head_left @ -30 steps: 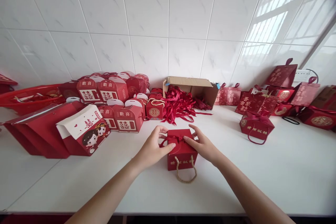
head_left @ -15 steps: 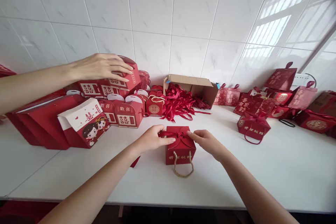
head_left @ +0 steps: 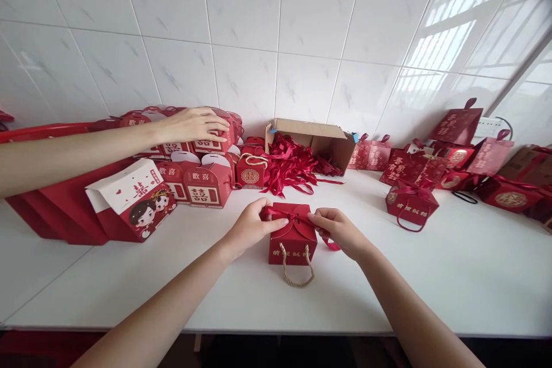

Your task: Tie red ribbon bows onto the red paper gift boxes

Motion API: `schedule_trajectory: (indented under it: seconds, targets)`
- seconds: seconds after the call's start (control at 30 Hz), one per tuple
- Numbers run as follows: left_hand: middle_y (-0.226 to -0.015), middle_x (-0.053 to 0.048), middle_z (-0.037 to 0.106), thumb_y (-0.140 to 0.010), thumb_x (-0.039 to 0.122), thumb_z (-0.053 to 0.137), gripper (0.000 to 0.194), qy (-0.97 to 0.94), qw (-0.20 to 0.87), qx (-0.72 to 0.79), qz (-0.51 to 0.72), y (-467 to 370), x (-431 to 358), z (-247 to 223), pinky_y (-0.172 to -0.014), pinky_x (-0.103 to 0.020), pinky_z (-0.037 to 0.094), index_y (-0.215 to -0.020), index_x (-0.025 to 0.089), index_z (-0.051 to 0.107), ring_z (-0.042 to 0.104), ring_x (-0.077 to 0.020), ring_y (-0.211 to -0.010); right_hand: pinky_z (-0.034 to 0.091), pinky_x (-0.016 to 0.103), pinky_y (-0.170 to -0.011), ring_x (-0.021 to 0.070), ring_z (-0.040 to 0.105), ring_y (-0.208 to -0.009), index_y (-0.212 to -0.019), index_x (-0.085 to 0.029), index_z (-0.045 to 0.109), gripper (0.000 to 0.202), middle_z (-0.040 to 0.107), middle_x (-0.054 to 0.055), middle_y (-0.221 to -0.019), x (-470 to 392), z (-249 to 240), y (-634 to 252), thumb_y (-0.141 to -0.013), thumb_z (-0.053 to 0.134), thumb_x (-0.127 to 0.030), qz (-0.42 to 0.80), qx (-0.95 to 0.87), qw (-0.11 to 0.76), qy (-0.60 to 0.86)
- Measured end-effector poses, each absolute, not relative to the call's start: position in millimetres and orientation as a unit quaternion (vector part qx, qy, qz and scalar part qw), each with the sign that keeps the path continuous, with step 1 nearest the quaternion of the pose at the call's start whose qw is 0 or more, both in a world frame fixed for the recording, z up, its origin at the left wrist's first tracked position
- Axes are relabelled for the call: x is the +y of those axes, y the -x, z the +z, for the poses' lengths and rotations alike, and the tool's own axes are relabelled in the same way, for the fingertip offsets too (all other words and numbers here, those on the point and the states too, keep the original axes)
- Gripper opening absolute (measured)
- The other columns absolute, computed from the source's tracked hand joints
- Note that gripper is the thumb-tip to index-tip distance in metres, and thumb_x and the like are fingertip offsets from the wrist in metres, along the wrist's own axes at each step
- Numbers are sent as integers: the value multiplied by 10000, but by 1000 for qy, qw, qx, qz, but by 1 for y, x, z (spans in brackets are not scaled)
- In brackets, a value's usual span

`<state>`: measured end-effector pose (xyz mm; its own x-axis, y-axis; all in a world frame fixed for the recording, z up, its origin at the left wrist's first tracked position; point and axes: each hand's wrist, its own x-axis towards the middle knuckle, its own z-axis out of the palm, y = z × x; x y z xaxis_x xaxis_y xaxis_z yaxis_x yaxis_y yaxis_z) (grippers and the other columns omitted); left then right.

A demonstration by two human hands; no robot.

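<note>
The red gift box (head_left: 292,247) is standing upright on the white table (head_left: 345,299), centred between the two hands, its rope handle (head_left: 297,284) hanging at the near face. The left hand (head_left: 249,226) is gripping the red ribbon (head_left: 294,218) left of the knot, its thumb lying over the box top. The right hand (head_left: 340,230) is pinching the ribbon at the box's upper right edge. A co-worker's hand (head_left: 202,125) is touching a printed box (head_left: 210,145) at rear left.

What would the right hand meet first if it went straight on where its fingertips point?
Likely the knot of the red ribbon atop the red box; the right hand seems to pinch ribbon beside it. The left hand lies beyond, though depth is unclear.
</note>
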<state>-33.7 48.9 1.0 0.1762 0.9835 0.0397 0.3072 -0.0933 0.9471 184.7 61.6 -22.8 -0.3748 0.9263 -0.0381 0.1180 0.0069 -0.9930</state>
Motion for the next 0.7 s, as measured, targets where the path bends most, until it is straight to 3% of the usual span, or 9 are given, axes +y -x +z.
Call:
schedule_trajectory:
  seconds: [0.13, 0.33, 0.53, 0.7]
  targets:
    - [-693, 60, 403, -669, 396, 731, 352, -630, 425, 511, 401, 33, 49, -2, -616, -250, 354, -767, 185, 467, 415, -107, -642, 152, 252, -493, 75, 277, -507, -586, -185, 371, 460, 357, -57, -547, 65, -27, -187, -794, 626, -506, 582, -604, 366, 402]
    - [-700, 41, 461, -655, 455, 730, 379, -617, 439, 507, 412, 35, 50, -7, -620, -264, 370, -760, 191, 478, 472, -136, -656, 194, 249, -511, 75, 304, -522, -587, -178, 383, 440, 380, -49, -576, 67, -29, -194, -801, 632, -472, 602, -605, 367, 371]
    - [-661, 62, 414, -683, 508, 701, 427, -618, 386, 554, 402, 36, 46, -12, -597, -249, 341, -686, 192, 413, 420, -113, -617, 193, 247, -504, 76, 277, -530, -582, -181, 363, 450, 365, -48, -600, 64, -26, -200, -782, 664, -448, 609, -613, 357, 354]
    - [-752, 16, 581, -691, 496, 703, 373, -588, 440, 545, 405, 35, 44, -13, -636, -271, 409, -752, 185, 505, 562, -164, -707, 230, 241, -507, 80, 321, -540, -582, -178, 409, 429, 407, -37, -612, 64, -27, -200, -763, 682, -455, 606, -616, 356, 356]
